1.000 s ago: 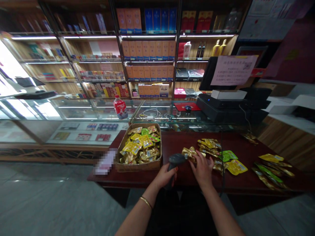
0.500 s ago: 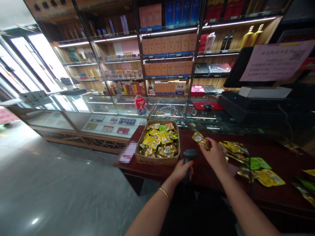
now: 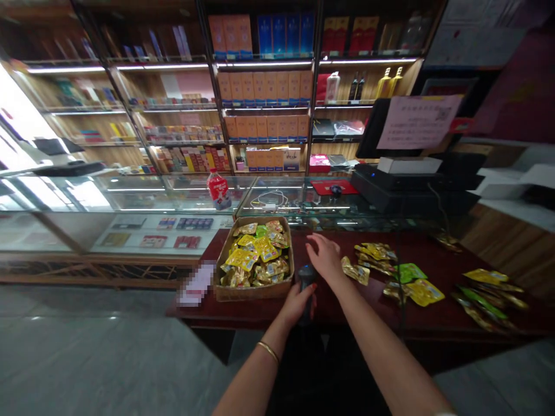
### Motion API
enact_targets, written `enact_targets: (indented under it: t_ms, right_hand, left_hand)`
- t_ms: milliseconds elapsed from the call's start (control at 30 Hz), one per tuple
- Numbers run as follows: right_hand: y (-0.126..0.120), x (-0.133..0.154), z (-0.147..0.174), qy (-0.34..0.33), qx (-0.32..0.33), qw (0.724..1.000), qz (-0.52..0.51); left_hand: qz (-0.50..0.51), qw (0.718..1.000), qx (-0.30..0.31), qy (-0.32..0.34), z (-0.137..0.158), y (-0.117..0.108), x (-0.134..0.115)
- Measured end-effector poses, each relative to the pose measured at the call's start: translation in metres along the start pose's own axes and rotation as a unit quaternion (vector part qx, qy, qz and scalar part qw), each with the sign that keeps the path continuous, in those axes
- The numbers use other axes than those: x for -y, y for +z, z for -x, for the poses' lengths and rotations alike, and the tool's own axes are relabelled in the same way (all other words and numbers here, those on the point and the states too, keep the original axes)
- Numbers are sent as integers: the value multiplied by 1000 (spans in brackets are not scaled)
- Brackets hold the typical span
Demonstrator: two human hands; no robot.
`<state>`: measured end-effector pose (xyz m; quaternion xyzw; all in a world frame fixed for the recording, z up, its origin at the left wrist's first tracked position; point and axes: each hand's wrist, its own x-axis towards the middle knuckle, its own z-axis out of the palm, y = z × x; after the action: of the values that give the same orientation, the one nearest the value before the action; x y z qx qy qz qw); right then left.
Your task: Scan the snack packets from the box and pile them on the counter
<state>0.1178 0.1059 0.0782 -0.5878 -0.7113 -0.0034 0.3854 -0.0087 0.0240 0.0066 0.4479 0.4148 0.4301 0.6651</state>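
My left hand (image 3: 298, 303) is wrapped round the grip of a black handheld barcode scanner (image 3: 307, 276), just right of the box. My right hand (image 3: 325, 255) is over the table with its fingers apart and nothing visible in them. Beside its wrist lies a gold snack packet (image 3: 356, 271). Left of both hands stands an open cardboard box (image 3: 255, 292), filled with gold, yellow and green snack packets (image 3: 262, 247). Farther right, loose packets lie in a group with a green packet (image 3: 411, 273) and a yellow packet (image 3: 425, 293).
Another pile of packets (image 3: 489, 297) lies at the right end of the dark red table (image 3: 347, 309). A cable hangs across the table's right half. Behind are a glass counter (image 3: 173, 199), a red bottle (image 3: 219, 189) and a monitor with a paper sheet (image 3: 416, 124).
The gold packet has left my right hand and now lies on the table with the others. That hand has opened and moved back left. My view has turned right.
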Motion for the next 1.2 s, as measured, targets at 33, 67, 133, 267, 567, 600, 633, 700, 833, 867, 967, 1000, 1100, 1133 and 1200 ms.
enact_targets:
  t_ms: [33,67,133,267,567,600,633,700,833,867,967,1000,1100,1133,1200]
  right_hand:
    - [-13,-22,18,19,-13,1000,21]
    - [-25,-44,36,40,-24,998,44]
    - [-44,-85,64,75,-34,993,84]
    - [-48,-129,81,80,-13,989,122]
    - [-6,-116,86,114,-46,989,80]
    - [-5,-115,90,119,-50,990,62]
    - [-3,-115,95,126,-55,990,42]
    - [1,-117,102,149,-70,986,-3]
    - [8,-131,100,202,-125,965,-111]
    - [10,-136,98,212,-137,958,-138]
    - [12,-148,93,233,-156,936,-211]
    - [12,-150,93,237,-157,930,-231]
    - [8,-149,99,248,-162,913,-281]
    - [6,-147,101,255,-169,906,-293]
    - [2,-142,104,269,-187,893,-309]
  left_hand:
    - [5,1000,-1,-4,0,0,-1]
    - [10,1000,0,-6,0,1,-1]
    - [14,1000,5,-5,-1,2,-1]
    - [9,1000,4,4,-2,1,0]
    - [-21,998,48,26,6,-3,3]
    - [-24,998,52,22,6,-3,3]
    - [-26,998,55,18,7,-3,2]
    - [-28,998,62,11,7,-3,1]
    - [-40,996,74,8,8,-3,0]
    - [-48,996,76,7,9,-2,0]
    - [-76,993,93,5,11,0,-2]
    - [-86,991,100,5,12,2,-3]
    - [-121,986,119,4,14,5,-6]
    - [-134,984,120,5,15,5,-7]
    - [-157,981,116,8,16,7,-8]
